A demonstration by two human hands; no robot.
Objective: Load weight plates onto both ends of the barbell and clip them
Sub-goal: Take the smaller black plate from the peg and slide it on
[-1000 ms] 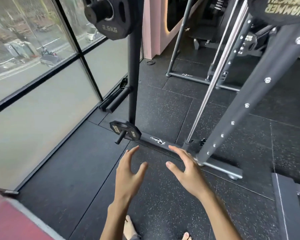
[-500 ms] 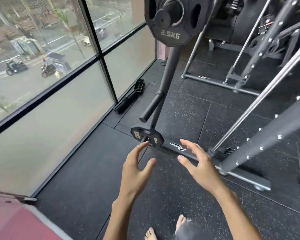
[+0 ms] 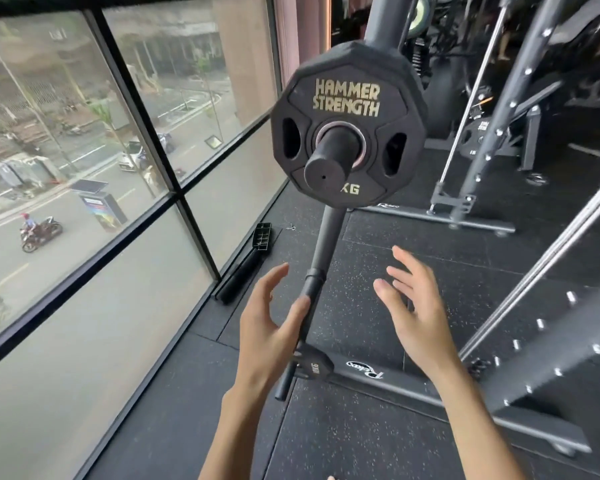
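A black weight plate [image 3: 349,124] sat on a thick black peg [image 3: 329,161] that stuck out toward the camera from the upright post [image 3: 326,237] of a rack, which looked like storage: the peg carried the plate off the floor where a person could slide it straight off. Below that plate, both hands were raised with palms turned toward each other, the left hand [image 3: 267,327] just to the left of the post and the right hand [image 3: 418,317] to the right of it, well clear. Each grip was wide open, fingers spread and curved, and held nothing (the gap between the palms seemed about right for taking the plate by its two edges, which is probably why they were held so). Lower on the same post, below the hands, a smaller plate [image 3: 312,363] hung on a short peg near the rack's floor rail [image 3: 395,384]. Left of the post, a window [image 3: 118,168] looked out on a street, and a long dark object [image 3: 246,271] lay on the rubber floor [image 3: 361,427] along its base. No barbell or clip could be made out with certainty, so the loading seemed not yet begun at this spot, with fetching a plate as the likely step in hand.
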